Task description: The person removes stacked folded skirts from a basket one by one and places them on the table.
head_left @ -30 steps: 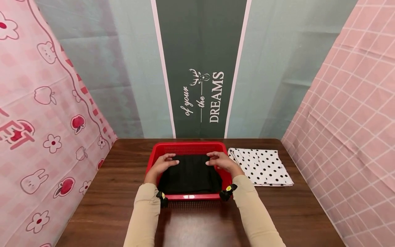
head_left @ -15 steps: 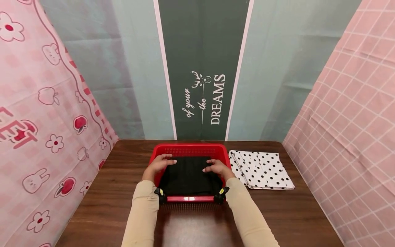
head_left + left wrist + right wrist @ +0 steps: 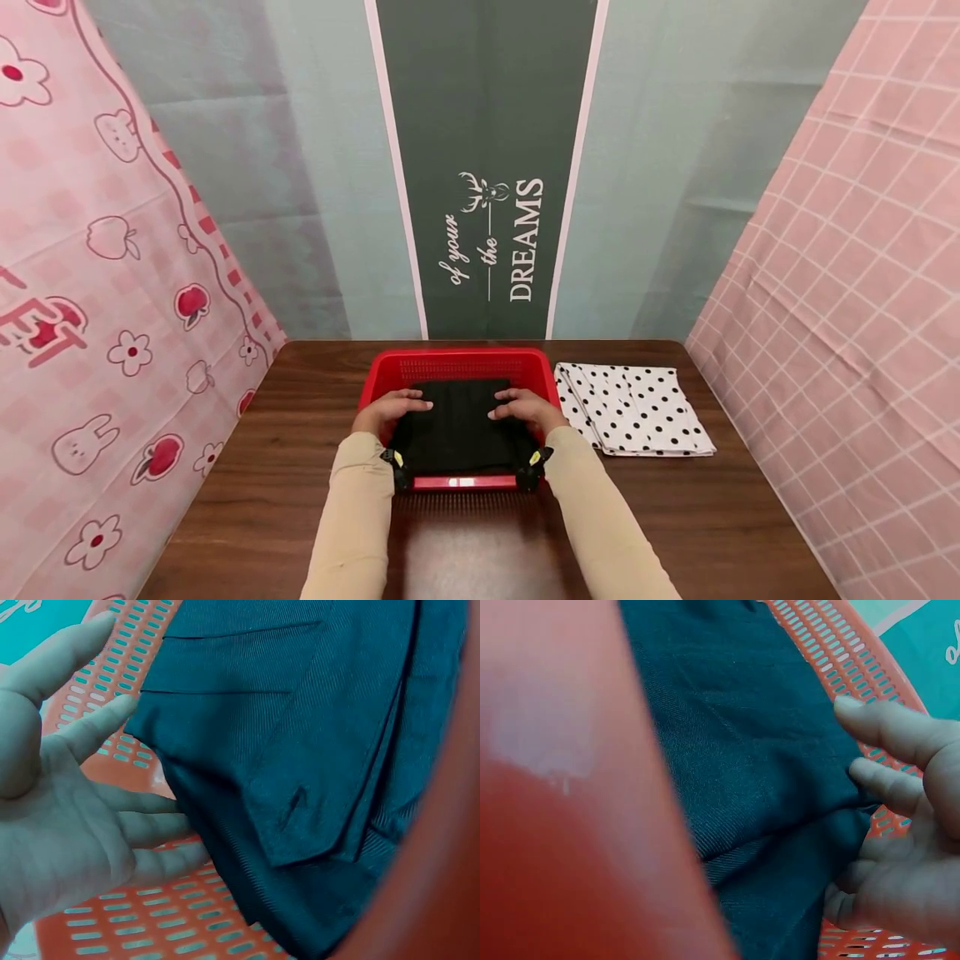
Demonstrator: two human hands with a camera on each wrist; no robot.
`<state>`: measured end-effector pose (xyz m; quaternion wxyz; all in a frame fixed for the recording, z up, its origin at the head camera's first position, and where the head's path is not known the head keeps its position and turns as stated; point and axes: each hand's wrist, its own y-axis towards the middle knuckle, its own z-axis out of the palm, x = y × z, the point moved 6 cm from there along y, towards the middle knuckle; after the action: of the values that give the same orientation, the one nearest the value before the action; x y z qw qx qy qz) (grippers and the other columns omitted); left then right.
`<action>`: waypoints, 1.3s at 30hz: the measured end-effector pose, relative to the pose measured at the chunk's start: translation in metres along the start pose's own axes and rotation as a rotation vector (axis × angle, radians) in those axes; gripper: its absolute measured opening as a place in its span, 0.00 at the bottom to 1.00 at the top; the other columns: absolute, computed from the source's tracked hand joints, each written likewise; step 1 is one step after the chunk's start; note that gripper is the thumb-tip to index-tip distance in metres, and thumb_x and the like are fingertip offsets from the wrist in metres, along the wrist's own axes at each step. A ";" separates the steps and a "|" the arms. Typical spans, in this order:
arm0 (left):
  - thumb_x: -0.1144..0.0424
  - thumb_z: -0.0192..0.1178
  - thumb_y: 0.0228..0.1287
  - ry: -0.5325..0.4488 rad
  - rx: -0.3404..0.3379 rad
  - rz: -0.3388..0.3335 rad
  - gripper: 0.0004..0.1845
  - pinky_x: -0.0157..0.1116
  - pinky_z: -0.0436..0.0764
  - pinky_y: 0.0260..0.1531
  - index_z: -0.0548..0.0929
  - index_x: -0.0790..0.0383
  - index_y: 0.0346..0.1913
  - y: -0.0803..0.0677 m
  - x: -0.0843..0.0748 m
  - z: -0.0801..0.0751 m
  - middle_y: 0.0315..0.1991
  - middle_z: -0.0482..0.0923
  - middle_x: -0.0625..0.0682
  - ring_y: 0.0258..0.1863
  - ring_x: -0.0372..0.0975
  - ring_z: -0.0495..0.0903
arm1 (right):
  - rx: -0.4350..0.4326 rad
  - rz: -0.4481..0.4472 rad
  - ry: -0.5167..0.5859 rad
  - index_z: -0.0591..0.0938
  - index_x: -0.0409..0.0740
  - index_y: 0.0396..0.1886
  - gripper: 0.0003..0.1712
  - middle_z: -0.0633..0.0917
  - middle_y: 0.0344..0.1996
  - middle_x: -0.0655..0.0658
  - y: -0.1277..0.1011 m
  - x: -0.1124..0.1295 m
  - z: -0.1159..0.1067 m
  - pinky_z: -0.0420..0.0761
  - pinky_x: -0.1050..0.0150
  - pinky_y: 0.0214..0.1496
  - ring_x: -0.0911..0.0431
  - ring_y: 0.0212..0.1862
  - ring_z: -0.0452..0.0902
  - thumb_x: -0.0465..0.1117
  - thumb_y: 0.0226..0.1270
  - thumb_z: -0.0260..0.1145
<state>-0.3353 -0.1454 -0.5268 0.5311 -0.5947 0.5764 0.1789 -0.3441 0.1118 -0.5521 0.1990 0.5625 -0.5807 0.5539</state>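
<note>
A red plastic basket [image 3: 457,360] stands on the brown table, and a folded black garment [image 3: 459,421] lies inside it. My left hand [image 3: 393,408] rests on the garment's left side and my right hand [image 3: 525,408] on its right side. In the left wrist view the left hand [image 3: 112,787] is spread with straight fingers touching the edge of the dark cloth [image 3: 300,735] above the slotted basket floor [image 3: 112,915]. In the right wrist view the right hand [image 3: 900,795] touches the cloth's [image 3: 735,750] edge beside the basket wall [image 3: 840,645].
A folded white cloth with black dots [image 3: 637,408] lies on the table just right of the basket. Bare wooden table [image 3: 262,500] surrounds both. Pink patterned curtains hang at the left [image 3: 90,292] and right [image 3: 847,292], a grey-green banner at the back.
Both hands have slid back toward me along the garment's sides, from its far corners to about its middle. The basket and the dotted cloth have stayed in place.
</note>
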 end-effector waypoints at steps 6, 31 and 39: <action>0.53 0.62 0.58 -0.078 0.025 -0.081 0.32 0.59 0.65 0.51 0.69 0.63 0.63 -0.004 0.007 0.007 0.64 0.58 0.67 0.58 0.62 0.60 | 0.054 -0.016 0.033 0.77 0.41 0.56 0.28 0.76 0.50 0.41 -0.001 0.002 0.005 0.72 0.50 0.51 0.46 0.51 0.69 0.42 0.54 0.70; 0.54 0.61 0.60 -0.047 0.097 0.003 0.23 0.58 0.62 0.54 0.78 0.61 0.56 0.004 0.004 0.003 0.61 0.67 0.59 0.61 0.54 0.60 | 0.092 -0.088 0.136 0.78 0.37 0.54 0.25 0.77 0.51 0.42 0.006 0.007 0.008 0.72 0.56 0.51 0.49 0.50 0.71 0.40 0.56 0.68; 0.58 0.62 0.60 -0.034 0.095 0.090 0.24 0.52 0.63 0.57 0.76 0.68 0.57 0.003 -0.004 0.003 0.57 0.71 0.60 0.60 0.55 0.63 | 0.039 -0.160 0.087 0.78 0.34 0.53 0.25 0.78 0.48 0.43 0.001 0.015 0.005 0.71 0.53 0.53 0.49 0.50 0.71 0.40 0.56 0.69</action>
<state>-0.3376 -0.1402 -0.5253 0.5597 -0.5394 0.6013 0.1850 -0.3476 0.1009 -0.5410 0.2568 0.5863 -0.5136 0.5714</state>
